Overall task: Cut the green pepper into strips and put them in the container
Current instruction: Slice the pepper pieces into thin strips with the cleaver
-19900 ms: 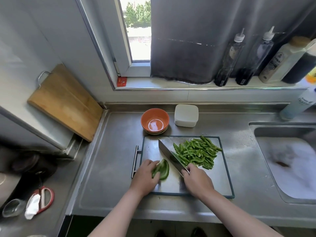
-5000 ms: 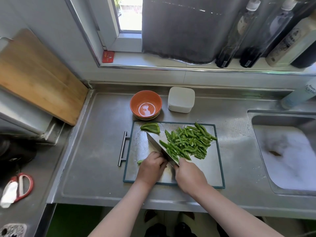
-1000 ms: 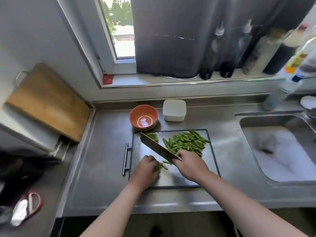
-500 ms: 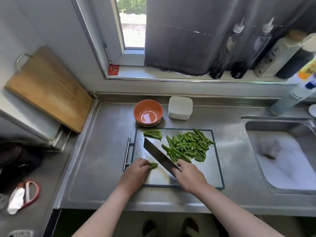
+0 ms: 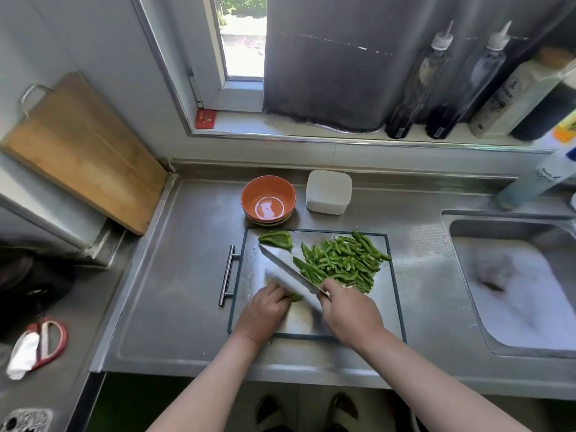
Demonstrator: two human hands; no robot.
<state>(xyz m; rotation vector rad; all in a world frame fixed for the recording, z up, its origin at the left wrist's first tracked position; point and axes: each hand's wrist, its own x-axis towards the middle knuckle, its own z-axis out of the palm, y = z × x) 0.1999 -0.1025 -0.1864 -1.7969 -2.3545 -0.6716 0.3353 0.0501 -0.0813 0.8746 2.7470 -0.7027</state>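
Observation:
On the steel cutting board point(image 5: 391, 294) lies a heap of green pepper strips point(image 5: 341, 265) at the right. An uncut pepper piece point(image 5: 276, 239) rests at the board's far left corner. My left hand point(image 5: 265, 310) curls over a small pepper piece point(image 5: 295, 297), mostly hidden under the fingers. My right hand point(image 5: 350, 310) grips the handle of a cleaver point(image 5: 288, 272), whose blade slants across the board between that piece and the heap. An orange bowl point(image 5: 268, 199) and a white lidded container point(image 5: 328, 191) stand just behind the board.
A sink point(image 5: 514, 291) with white foam lies at the right. Bottles point(image 5: 436, 85) line the window sill. A wooden board point(image 5: 78, 151) leans on the left wall. Red scissors point(image 5: 40, 341) lie on the lower left surface.
The hands and cleaver stay in much the same place over the last second, at the small piece. Since twenty seconds ago the held piece has shrunk and the heap has grown.

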